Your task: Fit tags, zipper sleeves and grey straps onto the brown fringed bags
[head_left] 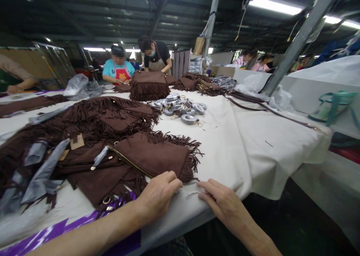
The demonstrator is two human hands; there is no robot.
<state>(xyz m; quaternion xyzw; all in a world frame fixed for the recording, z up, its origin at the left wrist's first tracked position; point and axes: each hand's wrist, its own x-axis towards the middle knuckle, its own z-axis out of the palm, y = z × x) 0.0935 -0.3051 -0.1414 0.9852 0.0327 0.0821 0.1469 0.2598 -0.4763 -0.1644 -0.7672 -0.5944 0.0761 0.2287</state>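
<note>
A dark brown fringed bag [153, 152] with a gold zipper lies flat in front of me, its fringe spreading to the right. My left hand [160, 192] is at its near edge, fingers curled and pressed together; whatever is between them is hidden. Just right of the bag's near corner, my right hand [222, 201] rests at the table edge. Its thumb and index finger are apart, and the index fingertip is close to a thin dark strand of fringe. A pale thin scrap [192, 194] lies on the cloth between the hands.
More brown fringed bags [112, 113] are heaped at left, with plastic-wrapped parts [46, 173]. Grey wrapped coils with gold clasps [180, 107] lie beyond. A brown strap [281, 115] crosses the white cloth [225, 143]. Co-workers [118, 66] stand across the table; a metal post [302, 40] rises at right.
</note>
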